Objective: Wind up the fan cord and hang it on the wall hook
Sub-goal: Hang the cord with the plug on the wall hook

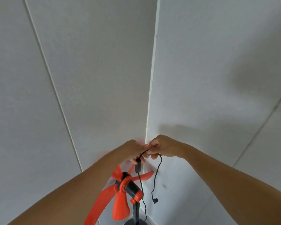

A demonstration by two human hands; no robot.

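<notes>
A small fan (128, 187) with orange blades, a black motor and a black stand is low in the view, in a wall corner. Its thin black cord (157, 172) runs up from the stand to my hands and hangs down again, ending in a small plug (154, 201). My left hand (133, 151) holds the cord by its black inline switch (138, 165). My right hand (161, 147) pinches the cord just to the right of it. Both hands are close together against the corner. A bit of orange shows behind my left fingers. No hook is plainly visible.
Two white panelled walls meet at a corner seam (150, 95) straight ahead. The fan's dark round base (135, 222) stands on a pale surface at the bottom edge. My forearms cross the lower part of the view.
</notes>
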